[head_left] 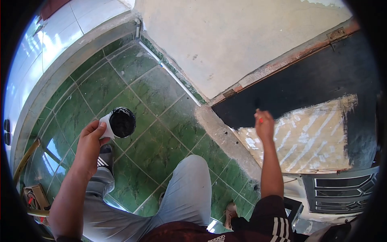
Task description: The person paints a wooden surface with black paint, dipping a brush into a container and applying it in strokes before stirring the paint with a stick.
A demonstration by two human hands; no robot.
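My left hand point(94, 136) is wrapped round a white cup point(108, 124) with black paint point(122, 122) inside, held over the green tiles. My right hand point(264, 124) is closed on a brush with a red handle point(261, 120); its dark head is hard to make out against the black paint. That hand is at the edge between the black painted part point(290, 84) of the panel and its bare, pale part point(306, 139), which carries white streaks.
A white pipe point(173, 74) runs along the foot of the pale wall point(238, 36). A concrete sill point(225, 139) borders the panel. At the lower left stands a box point(37, 197) of items. Another person's foot point(230, 213) is at the bottom, and a dark grille point(342, 189) lies at the lower right.
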